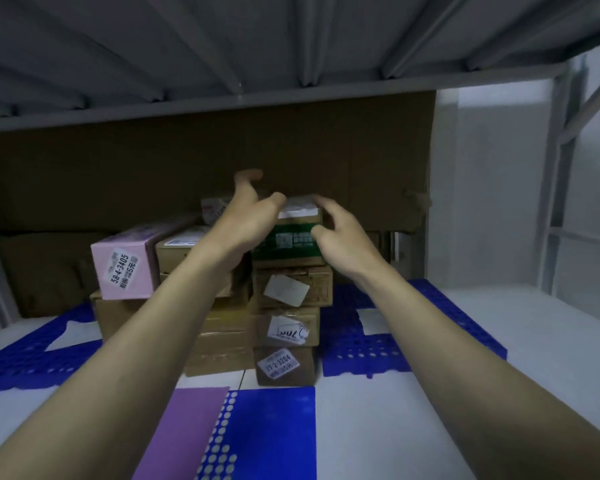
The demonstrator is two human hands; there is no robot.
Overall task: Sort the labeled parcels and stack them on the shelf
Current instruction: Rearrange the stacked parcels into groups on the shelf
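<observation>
Grey metal shelving frames our view: ribbed underside of an upper shelf (291, 39) overhead, a white shelf deck (499, 313) below, and a sheet of brown cardboard (187, 161) standing as a back wall. Blue perforated mats (361, 344) lie across the deck, with a purple sheet (184, 431) nearest us and a pale wall (492, 168) showing past the upright at right.

We reach in with both bare arms toward the stacked parcels at centre. A column of brown cartons rises from a labelled bottom box (284, 367) to a green-printed box (288, 242), topped by a small white-labelled parcel (300, 211). Our left hand (246, 220) hovers at that parcel's left side, fingers loosely spread, thumb raised toward the cardboard; we cannot tell whether it touches anything. Our right hand (343, 237) sits at the parcel's right edge, fingers gently curved near its top and thumb by the green box; a firm grip is not evident through the blur.

A pink box (125, 268) with a printed label rests tilted on cartons at left, just beside the column.
</observation>
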